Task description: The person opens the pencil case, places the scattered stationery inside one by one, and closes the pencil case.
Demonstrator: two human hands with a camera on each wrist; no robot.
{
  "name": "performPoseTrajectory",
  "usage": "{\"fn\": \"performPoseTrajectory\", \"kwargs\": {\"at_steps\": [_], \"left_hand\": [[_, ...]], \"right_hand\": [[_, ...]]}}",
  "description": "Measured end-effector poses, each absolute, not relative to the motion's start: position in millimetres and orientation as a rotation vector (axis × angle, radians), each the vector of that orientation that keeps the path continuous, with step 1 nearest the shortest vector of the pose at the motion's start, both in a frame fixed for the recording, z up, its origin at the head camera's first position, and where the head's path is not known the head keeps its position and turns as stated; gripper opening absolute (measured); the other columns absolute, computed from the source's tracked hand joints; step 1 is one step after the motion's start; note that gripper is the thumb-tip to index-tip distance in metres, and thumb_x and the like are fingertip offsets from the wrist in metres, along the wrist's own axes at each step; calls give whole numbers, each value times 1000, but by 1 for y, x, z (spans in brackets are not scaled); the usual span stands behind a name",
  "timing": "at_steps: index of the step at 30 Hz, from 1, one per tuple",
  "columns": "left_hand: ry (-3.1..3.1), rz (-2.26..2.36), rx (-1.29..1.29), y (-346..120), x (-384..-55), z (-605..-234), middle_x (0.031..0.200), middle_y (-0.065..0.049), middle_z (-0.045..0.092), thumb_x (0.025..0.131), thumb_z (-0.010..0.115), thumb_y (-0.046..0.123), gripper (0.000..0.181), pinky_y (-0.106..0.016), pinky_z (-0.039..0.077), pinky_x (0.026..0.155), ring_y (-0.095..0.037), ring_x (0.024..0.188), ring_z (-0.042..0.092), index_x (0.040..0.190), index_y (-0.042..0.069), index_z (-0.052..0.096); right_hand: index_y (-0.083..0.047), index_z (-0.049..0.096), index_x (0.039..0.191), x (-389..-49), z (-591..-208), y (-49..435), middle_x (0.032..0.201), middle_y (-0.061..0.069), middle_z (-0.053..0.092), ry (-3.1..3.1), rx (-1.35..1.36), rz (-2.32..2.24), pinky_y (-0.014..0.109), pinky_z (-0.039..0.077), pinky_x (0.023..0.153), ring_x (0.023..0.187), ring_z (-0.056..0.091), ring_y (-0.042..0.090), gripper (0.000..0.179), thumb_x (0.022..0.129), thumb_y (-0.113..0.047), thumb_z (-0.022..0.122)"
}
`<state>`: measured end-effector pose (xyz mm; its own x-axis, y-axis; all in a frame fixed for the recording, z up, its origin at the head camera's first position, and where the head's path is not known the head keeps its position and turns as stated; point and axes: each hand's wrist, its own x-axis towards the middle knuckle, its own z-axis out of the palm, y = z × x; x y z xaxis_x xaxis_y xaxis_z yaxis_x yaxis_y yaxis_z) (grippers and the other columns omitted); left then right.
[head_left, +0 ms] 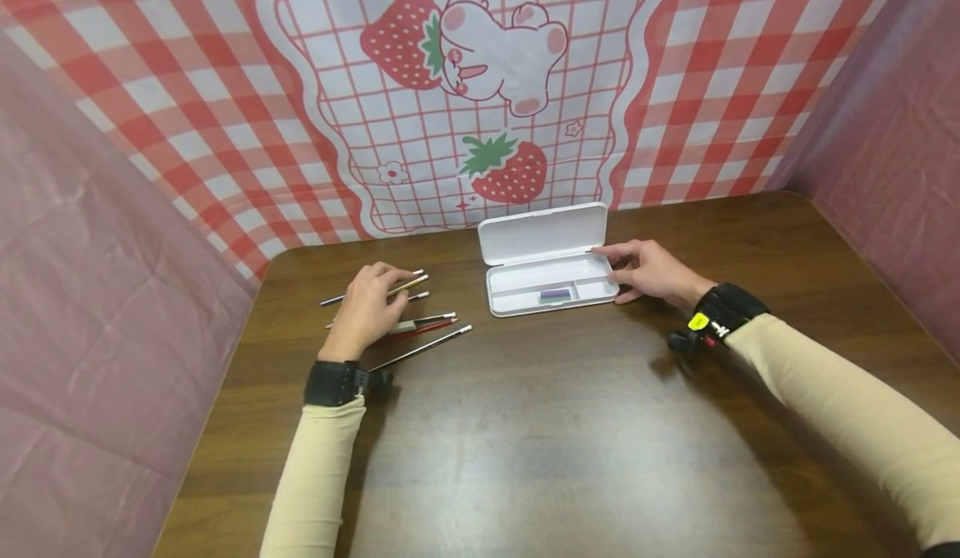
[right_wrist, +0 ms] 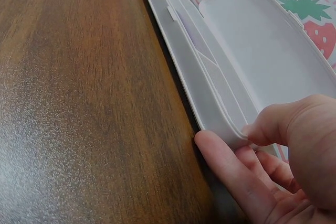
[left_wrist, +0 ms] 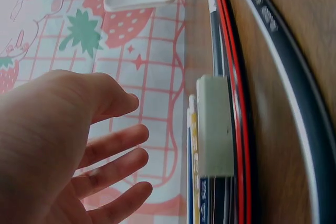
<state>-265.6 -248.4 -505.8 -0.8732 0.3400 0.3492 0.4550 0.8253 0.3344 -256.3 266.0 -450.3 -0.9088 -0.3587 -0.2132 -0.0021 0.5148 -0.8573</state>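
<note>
A white pencil case [head_left: 528,276] stands with its lid raised. My right hand [head_left: 656,273] grips its right end; the right wrist view shows the thumb [right_wrist: 270,124] at the rim and fingers against the outside. A small block with a purple-and-green band [head_left: 556,296] lies in a front compartment. My left hand [head_left: 367,304] is over several pencils, its fingers spread and loosely bent, with nothing held in the left wrist view. Near it lie a pale eraser [left_wrist: 215,124], a red-and-black pencil [left_wrist: 239,108], a yellow pencil [head_left: 408,285] and a dark pencil [left_wrist: 286,61].
The brown wooden table [head_left: 570,425] carries everything. Behind it hangs a red-and-white checked cloth [head_left: 697,108] with strawberries, close to the raised lid. Pink cloth [head_left: 97,291] hangs at both sides.
</note>
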Motion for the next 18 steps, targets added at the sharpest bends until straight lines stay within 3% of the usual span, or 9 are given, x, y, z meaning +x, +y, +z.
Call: {"fn": "performPoseTrajectory", "kwargs": {"at_steps": [12,18], "left_hand": [[-2796,-676,-414,-270,-247,-475,133,-19,76,103,71,17,30,-65,53,108,-42,127,68,130,13,83],[-2830,-615,-401,-307,-265,-498,138,-18,75,104,71,21,34,-64,52,113,-42,132,67,136,17,80]], "right_hand": [[-3,52,166,-257,-450,266,151,32,47,2400,-300,-1350,30,70,76,102,65,23,61,107,0,68],[-3,52,167,-258,-453,267,150,31,46,2399,-299,-1349,30,70,76,102,64,24,62,107,0,68]]}}
